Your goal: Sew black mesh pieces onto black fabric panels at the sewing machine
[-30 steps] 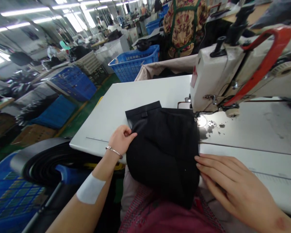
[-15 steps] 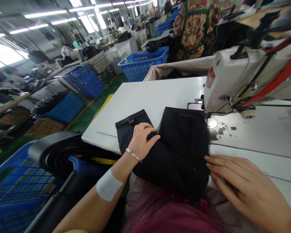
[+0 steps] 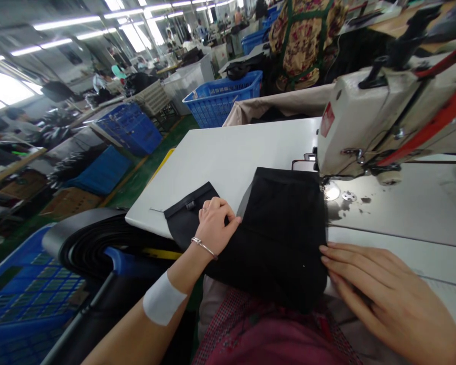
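Black fabric (image 3: 277, 238) lies across the front of the white sewing table (image 3: 247, 147) and hangs over its edge toward my lap. Its top right corner reaches the needle area of the sewing machine (image 3: 349, 132). My left hand (image 3: 217, 223) grips a fold of the fabric, thumb and fingers pinched together. A flap with a small dark tab sticks out to the left of that hand. Flat on the table at the fabric's right edge rests my right hand (image 3: 380, 284), fingers stretched out, their tips touching the edge.
Left of the table stand a thick roll of black material (image 3: 99, 243) and a blue crate (image 3: 26, 289). Beyond the table are a beige cloth-lined bin (image 3: 285, 104) and a blue basket (image 3: 224, 99). A person in a patterned top (image 3: 304, 45) sits behind it.
My left hand has moved left and slightly down, pulling the fabric's left flap with it and widening the gap beside the right panel. My right hand stays nearly in place.
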### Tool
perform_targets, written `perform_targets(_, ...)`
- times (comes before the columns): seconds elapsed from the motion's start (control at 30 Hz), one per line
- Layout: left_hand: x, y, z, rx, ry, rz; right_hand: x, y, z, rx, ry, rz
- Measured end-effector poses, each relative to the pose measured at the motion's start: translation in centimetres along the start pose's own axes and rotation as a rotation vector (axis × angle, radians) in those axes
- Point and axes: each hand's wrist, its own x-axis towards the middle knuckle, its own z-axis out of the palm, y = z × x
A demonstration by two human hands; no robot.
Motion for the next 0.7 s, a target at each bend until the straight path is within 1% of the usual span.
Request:
perform_targets(0.07, -0.1, 0.3, -0.5, 0.023, -0.004, 0.013, 0.2, -0.3, -0.1, 0.010, 0.011, 0.016)
perform_targets(0.1, -0.1, 0.6, -0.8, 0.042, 0.015, 0.031, 0.4, -0.5, -0.2, 0.017, 0.016, 0.026)
perform_targets(0.13, -0.1, 1.1, -1.1, 0.056, 0.047, 0.066, 0.6, -0.7, -0.4, 0.026, 0.018, 0.035)
perform_targets(0.17, -0.1, 1.8, -1.3, 0.052, 0.082, 0.132, 0.7, -0.8, -0.5, 0.036, 0.020, 0.041)
perform_targets(0.2, -0.1, 2.6, -1.3, 0.025, 0.108, 0.240, 0.9, -1.0, -0.6, 0.047, 0.022, 0.044)
perform_targets(0.23, 0.0, 3.5, -1.2, -0.017, 0.108, 0.390, 1.0, -1.1, -0.8, 0.058, 0.025, 0.044)
perform_targets(0.27, 0.0, 4.5, -0.9, -0.063, 0.083, 0.562, 1.2, -1.2, -0.9, 0.069, 0.029, 0.045)
perform_targets(0.33, 0.0, 6.3, 0.2, -0.118, -0.015, 0.880, 1.3, -1.3, -1.0, 0.086, 0.038, 0.050)
perform_targets(0.37, -0.1, 7.1, 0.9, -0.118, -0.058, 0.981, 1.3, -1.3, -1.1, 0.093, 0.041, 0.054)
perform_targets(0.4, -0.2, 7.6, 1.7, -0.105, -0.088, 1.032, 1.2, -1.2, -1.1, 0.099, 0.041, 0.060)
perform_targets(0.43, -0.3, 7.9, 2.3, -0.092, -0.104, 1.044, 1.1, -1.2, -1.0, 0.106, 0.044, 0.066)
perform_targets(0.53, -0.7, 8.1, 3.5, -0.073, -0.119, 0.996, 0.7, -1.1, -0.9, 0.130, 0.105, 0.080)
perform_targets(0.63, -1.1, 7.9, 3.5, -0.067, -0.122, 0.960, 0.4, -1.1, -1.0, 0.159, 0.183, 0.107)
perform_targets(0.7, -1.2, 7.8, 3.4, -0.066, -0.122, 0.949, 0.3, -1.2, -1.1, 0.174, 0.194, 0.119)
